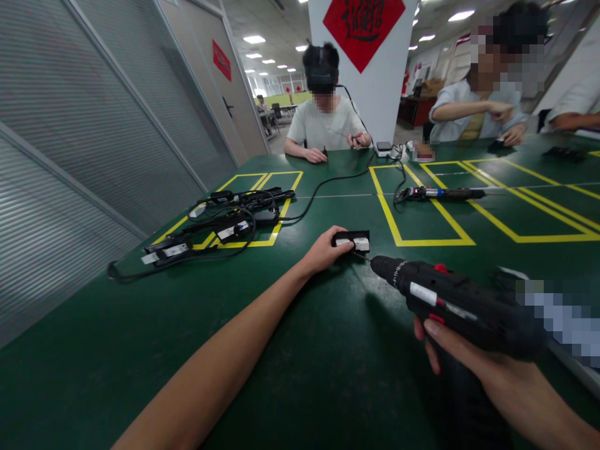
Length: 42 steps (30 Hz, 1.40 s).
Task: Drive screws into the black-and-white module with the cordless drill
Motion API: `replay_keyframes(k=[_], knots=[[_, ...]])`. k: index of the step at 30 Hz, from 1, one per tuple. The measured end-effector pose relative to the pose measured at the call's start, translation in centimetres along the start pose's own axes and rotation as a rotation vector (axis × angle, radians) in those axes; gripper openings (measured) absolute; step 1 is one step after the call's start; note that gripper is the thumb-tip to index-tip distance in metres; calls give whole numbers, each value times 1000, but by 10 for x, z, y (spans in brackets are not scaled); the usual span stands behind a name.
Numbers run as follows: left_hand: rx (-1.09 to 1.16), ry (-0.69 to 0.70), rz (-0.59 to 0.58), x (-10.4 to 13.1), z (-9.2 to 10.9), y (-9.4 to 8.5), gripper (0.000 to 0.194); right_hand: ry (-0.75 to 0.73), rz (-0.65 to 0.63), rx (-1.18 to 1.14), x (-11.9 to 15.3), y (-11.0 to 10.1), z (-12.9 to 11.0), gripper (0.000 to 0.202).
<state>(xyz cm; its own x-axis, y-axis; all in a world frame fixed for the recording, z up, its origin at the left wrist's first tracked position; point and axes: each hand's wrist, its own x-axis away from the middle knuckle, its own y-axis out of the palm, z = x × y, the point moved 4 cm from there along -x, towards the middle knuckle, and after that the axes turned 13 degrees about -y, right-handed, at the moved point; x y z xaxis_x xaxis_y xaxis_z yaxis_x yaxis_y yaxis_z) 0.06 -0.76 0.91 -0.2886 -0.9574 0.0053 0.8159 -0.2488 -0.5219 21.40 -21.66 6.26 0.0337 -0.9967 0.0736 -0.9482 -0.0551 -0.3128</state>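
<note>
My left hand [327, 249] grips a small black block with white labels [360, 242], holding it against the green table [300, 325]. In my right hand [482, 365] is a black cordless drill [450, 300] with red buttons, its fingers wrapped round the grip. The drill points left and away from me. Its thin bit reaches the near side of the block; whether the tip touches it I cannot tell.
Black adapters with cables [234, 215] lie in a heap at the left. A corded electric screwdriver [440, 194] rests across yellow tape lines at the right. Opposite sits a person [323, 119] wearing a headset; another person [487, 112] works at the far right. A pixelated object [567, 319] lies at the right edge.
</note>
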Motion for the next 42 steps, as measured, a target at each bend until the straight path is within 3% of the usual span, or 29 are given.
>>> replay_keyframes(k=[18, 42], knots=[[-14, 19, 22, -3, -5, 0, 44, 10, 11, 13, 1, 0, -6, 39], [-11, 23, -5, -3, -6, 0, 45, 34, -1, -15, 1, 0, 6, 40]])
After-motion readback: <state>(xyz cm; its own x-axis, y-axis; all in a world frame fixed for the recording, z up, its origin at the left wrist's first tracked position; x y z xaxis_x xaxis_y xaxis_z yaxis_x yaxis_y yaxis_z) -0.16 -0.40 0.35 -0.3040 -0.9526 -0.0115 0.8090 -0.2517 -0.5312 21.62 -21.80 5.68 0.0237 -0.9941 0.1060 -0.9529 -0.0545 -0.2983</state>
